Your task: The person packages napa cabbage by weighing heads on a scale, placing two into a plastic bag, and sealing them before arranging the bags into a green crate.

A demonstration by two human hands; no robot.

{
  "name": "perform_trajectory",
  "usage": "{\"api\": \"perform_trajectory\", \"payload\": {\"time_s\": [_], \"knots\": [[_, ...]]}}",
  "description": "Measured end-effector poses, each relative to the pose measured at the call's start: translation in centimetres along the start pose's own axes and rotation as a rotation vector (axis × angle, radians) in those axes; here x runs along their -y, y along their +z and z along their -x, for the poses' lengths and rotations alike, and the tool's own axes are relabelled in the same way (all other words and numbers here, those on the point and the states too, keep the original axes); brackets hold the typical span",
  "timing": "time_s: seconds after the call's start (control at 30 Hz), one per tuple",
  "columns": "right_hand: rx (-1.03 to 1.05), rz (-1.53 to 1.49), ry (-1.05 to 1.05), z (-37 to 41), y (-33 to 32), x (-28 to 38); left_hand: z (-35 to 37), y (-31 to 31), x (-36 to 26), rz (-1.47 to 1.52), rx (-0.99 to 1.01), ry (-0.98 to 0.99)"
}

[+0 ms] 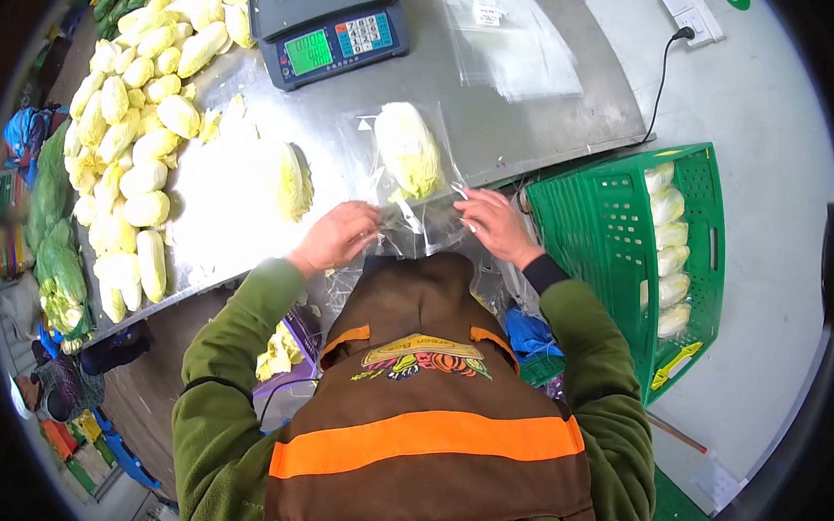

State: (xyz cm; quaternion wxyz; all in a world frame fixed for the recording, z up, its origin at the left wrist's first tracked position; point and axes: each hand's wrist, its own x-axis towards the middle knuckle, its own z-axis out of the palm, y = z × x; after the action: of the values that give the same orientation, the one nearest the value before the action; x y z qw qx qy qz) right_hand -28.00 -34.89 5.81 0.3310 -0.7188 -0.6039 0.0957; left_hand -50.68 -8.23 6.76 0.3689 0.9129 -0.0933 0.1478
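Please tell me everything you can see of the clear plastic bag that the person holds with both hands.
The clear plastic bag is thin, glossy and wrinkled. It lies flat on the steel table, with its open end toward the person. Inside, at the far closed end, lies one pale yellow-green napa cabbage. The left hand and the right hand grip the near edge, one at each side. The near part of the bag is empty and crumpled.
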Motion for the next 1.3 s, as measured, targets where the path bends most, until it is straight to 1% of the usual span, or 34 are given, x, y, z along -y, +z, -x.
{"api": "perform_trajectory", "payload": {"time_s": [0.03, 0.07, 0.1, 0.13, 0.17, 0.2, 0.23, 0.27, 0.3, 0.37, 0.4, 0.43, 0.5, 0.53, 0.57, 0.63, 0.67, 0.7, 0.73, 0.77, 0.83, 0.87, 0.93, 0.97, 1.0, 1.03, 1.07, 1.1, 1.13, 1.17, 1.2, 1.23, 1.27, 1.3], "knots": [[-0.061, -0.211, 0.219, 0.3, 0.3, 0.1, 0.0, -0.2, -0.2, -0.002, -0.002, 0.006], [-0.058, -0.416, 0.425, -0.2, -0.2, 0.9, 0.1, -0.3, -0.5, 0.187, -0.112, -0.309], [-0.125, -0.395, 0.386, -0.9, 0.8, 0.9, -0.2, -0.1, -0.6, 0.381, -0.222, -0.627], [-0.144, -0.434, 0.528, -1.5, 1.8, 1.1, -0.5, 1.4, 0.4, 0.307, -0.334, -0.559], [-0.165, -0.475, 0.670, -2.7, 2.5, 2.0, -1.4, 2.0, 0.4, 0.312, -0.334, -0.563], [-0.165, -0.475, 0.670, -3.4, 3.7, 1.0, -2.5, 2.5, 0.6, 0.511, -0.452, -0.781], [-0.248, -0.377, 0.741, -4.2, 5.2, -0.7, -3.3, 2.6, 1.0, 0.713, -0.568, -0.998], [-0.327, -0.277, 0.814, -4.4, 6.5, -1.8, -3.2, 3.3, 2.1, 0.766, -0.649, -1.032], [-0.324, -0.278, 0.827, -4.2, 7.2, -2.1, -2.0, 4.8, 3.4, 0.769, -0.639, -1.042], [-0.048, -0.450, 1.153, -4.3, 7.6, -2.4, -0.6, 6.4, 4.8, 0.864, -0.555, -1.298], [-0.076, -0.535, 1.184, -4.6, 7.8, -2.6, -0.5, 5.9, 5.3, 1.063, -0.483, -1.425], [-0.077, -0.532, 1.202, -4.2, 7.8, -2.5, -0.3, 5.7, 5.8, 1.093, -0.418, -1.430], [-0.091, -0.743, 1.168, -4.0, 7.7, -3.2, 0.0, 4.4, 6.3, 1.009, -0.291, -1.394], [-0.100, -0.836, 1.230, -3.4, 7.1, -3.3, -0.1, 3.5, 6.7, 1.005, -0.286, -1.386], [-0.106, -0.838, 1.236, -2.2, 6.3, -3.3, -0.1, 2.1, 5.9, 0.921, -0.276, -1.356], [-0.189, -0.665, 1.450, 0.1, 4.6, -3.3, 0.6, 0.5, 4.9, 0.841, -0.259, -1.324], [-0.196, -0.666, 1.457, 1.3, 4.0, -2.5, 1.3, 0.1, 4.4, 0.519, -0.360, -1.117], [-0.316, -0.294, 1.129, 2.3, 3.4, -1.2, 2.1, -0.5, 4.1, 0.207, -0.444, -0.894], [-0.409, 0.063, 0.781, 3.0, 2.9, -0.5, 3.0, -1.3, 3.9, 0.014, -0.344, -0.657], [-0.408, 0.061, 0.794, 2.0, 1.5, 1.0, 2.2, -2.2, 3.3, 0.018, -0.332, -0.659], [-0.027, 0.216, 0.195, -1.1, -0.8, 4.0, -0.3, -3.4, 2.0, -0.174, 0.039, -0.110], [-0.032, 0.216, 0.213, -1.5, 0.4, 3.8, -0.2, -2.0, 2.4, -0.111, 0.115, -0.158], [0.030, 0.168, 0.127, -3.3, 3.1, 1.6, -0.9, 0.1, 4.5, -0.122, 0.137, -0.121], [0.007, 0.178, 0.140, -4.1, 3.5, 0.7, -1.5, 1.0, 5.8, -0.145, 0.149, -0.095], [-0.057, 0.090, 0.191, -4.6, 3.7, 0.0, -2.6, 1.4, 6.8, -0.067, 0.007, -0.075], [-0.128, 0.007, 0.245, -5.0, 3.9, -0.6, -3.3, 0.9, 7.7, -0.030, 0.008, -0.118], [-0.177, -0.198, 0.375, -5.5, 4.6, -1.3, -5.1, -0.1, 7.7, 0.067, -0.053, -0.219], [-0.252, -0.376, 0.508, -5.7, 4.4, -2.2, -6.9, -1.0, 7.8, 0.265, 0.010, -0.496], [-0.298, -0.451, 0.617, -7.0, 1.6, -1.3, -9.4, -1.6, 8.2, 0.396, -0.050, -0.583], [-0.364, -0.531, 0.724, -7.9, -1.2, 0.0, -12.3, -2.8, 7.6, 0.574, -0.040, -0.639], [-0.475, -0.812, 0.705, -7.2, -2.5, -0.6, -15.0, -3.5, 6.6, 0.644, -0.070, -0.550], [-0.578, -1.102, 0.637, -5.9, -3.8, -0.9, -17.7, -4.9, 4.7, 0.662, -0.001, -0.551], [-0.660, -1.054, 0.639, -4.1, -5.7, 0.3, -19.8, -4.5, 3.0, 0.666, -0.062, -0.539], [-0.702, -1.130, 0.448, -3.2, -8.0, 2.1, -22.4, -4.0, -0.2, 0.823, -0.083, -0.566]]}}
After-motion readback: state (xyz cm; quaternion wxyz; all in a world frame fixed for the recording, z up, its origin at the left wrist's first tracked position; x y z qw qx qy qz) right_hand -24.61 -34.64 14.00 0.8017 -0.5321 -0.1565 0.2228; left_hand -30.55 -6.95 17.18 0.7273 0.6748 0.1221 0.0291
